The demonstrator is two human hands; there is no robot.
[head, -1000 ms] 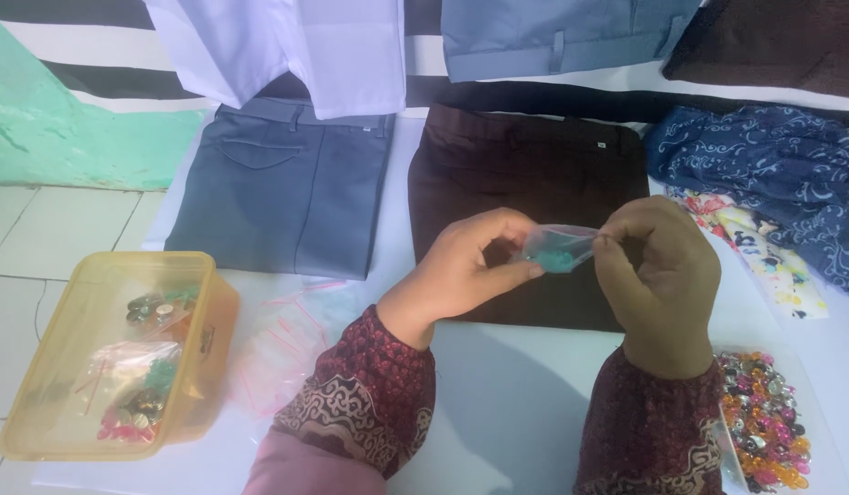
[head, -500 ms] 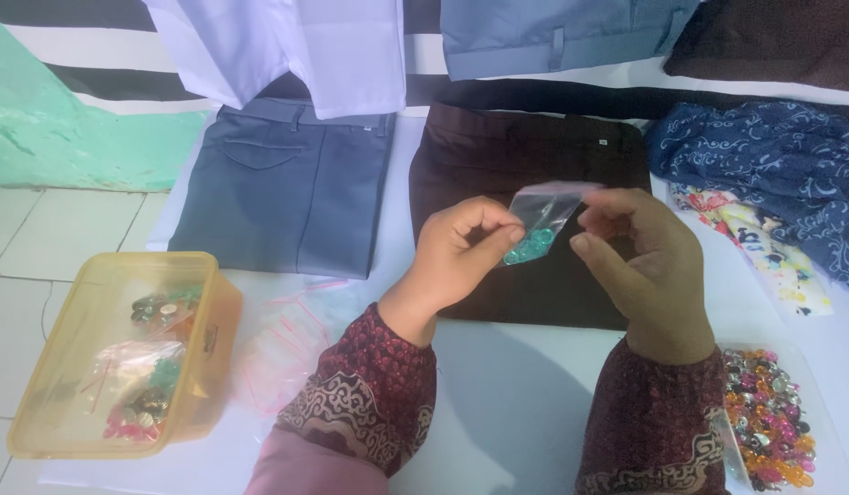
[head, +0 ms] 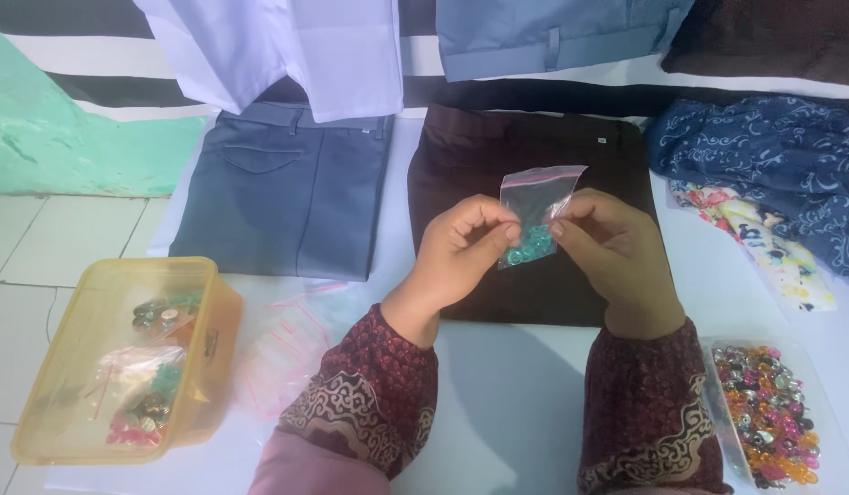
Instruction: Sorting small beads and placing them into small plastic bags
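- Centrally in the frame, the left hand (head: 461,252) and the right hand (head: 617,252) meet over a folded dark brown garment (head: 534,165), each pinching a small clear zip bag (head: 532,213) between thumb and fingertips.
- The bag stands upright between the two hands, its top edge above the fingers; a cluster of teal beads (head: 525,246) sits at its bottom, level with the fingertips.
- Both hands are closed narrowly on the bag's lower sides, the other fingers curled in.
- Left of the brown garment lies a folded grey-blue pair of trousers (head: 287,202); a white shirt (head: 287,46) hangs at the upper edge.
- At lower left a yellow translucent tub (head: 213,321) holds buttons and small bags, and just beside it lies a loose heap of empty zip bags (head: 287,348).
- At lower right a clear tray (head: 814,390) holds mixed colourful beads, close to the right sleeve.
- A dark blue patterned cloth (head: 772,156) lies at the right edge, with a floral cloth (head: 763,238) below it.
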